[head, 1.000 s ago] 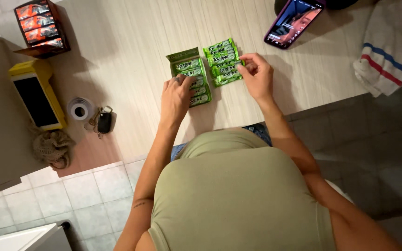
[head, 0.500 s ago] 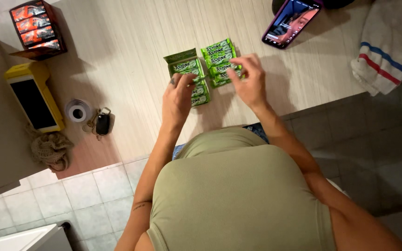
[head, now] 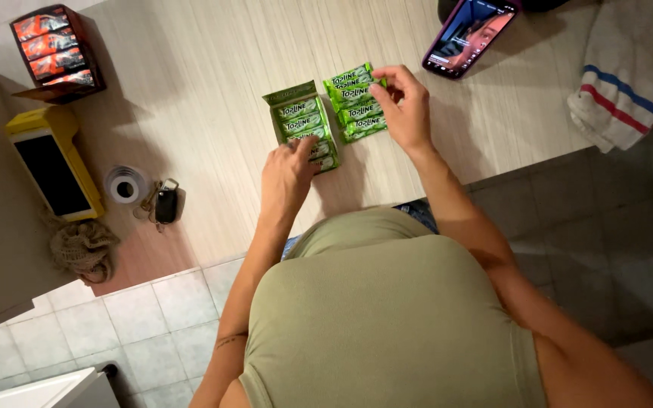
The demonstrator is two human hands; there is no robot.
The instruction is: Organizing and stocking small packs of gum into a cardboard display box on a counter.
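Observation:
An open green display box (head: 298, 121) of green gum packs lies on the pale wooden counter (head: 213, 83). My left hand (head: 287, 172) rests its fingertips on the box's near end. To the right of the box lies a row of several loose green gum packs (head: 355, 102). My right hand (head: 406, 106) pinches the right edge of the upper packs between thumb and fingers.
A phone (head: 468, 32) with a lit screen lies at the top right, next to a striped white towel (head: 629, 72). At the left are a red box of orange packs (head: 54, 53), a yellow card terminal (head: 51, 162), a tape roll (head: 124, 185) and keys (head: 162, 202).
My right hand moved up along the loose packs to the top of the row. My left hand slid slightly down the box.

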